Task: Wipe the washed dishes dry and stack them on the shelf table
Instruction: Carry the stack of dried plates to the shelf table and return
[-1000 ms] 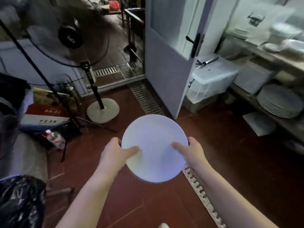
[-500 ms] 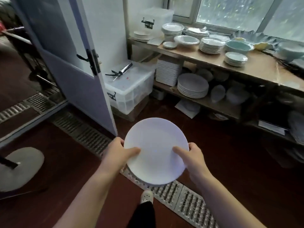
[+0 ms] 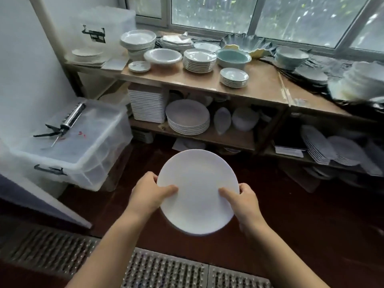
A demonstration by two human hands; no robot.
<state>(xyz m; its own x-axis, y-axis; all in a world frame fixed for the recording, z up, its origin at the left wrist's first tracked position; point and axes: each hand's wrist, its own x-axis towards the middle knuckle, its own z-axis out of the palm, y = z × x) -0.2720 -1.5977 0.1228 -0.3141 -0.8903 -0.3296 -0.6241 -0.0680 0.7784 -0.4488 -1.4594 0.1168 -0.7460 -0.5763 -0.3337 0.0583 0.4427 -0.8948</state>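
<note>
White round plate point(image 3: 197, 192) held roughly level in front of the shelf table point(image 3: 264, 84), apart from it. Left hand point(image 3: 148, 194) grips the plate's left rim, thumb on top; right hand point(image 3: 245, 201) grips the right rim likewise. Table top: nested white bowls point(image 3: 138, 41), teal bowl point(image 3: 232, 57). Lower shelf: round plate stack point(image 3: 188, 119). Left of table: clear lidded bin point(image 3: 83, 154), caulking gun point(image 3: 66, 121) on its lid; contents too hazy to identify.
</note>
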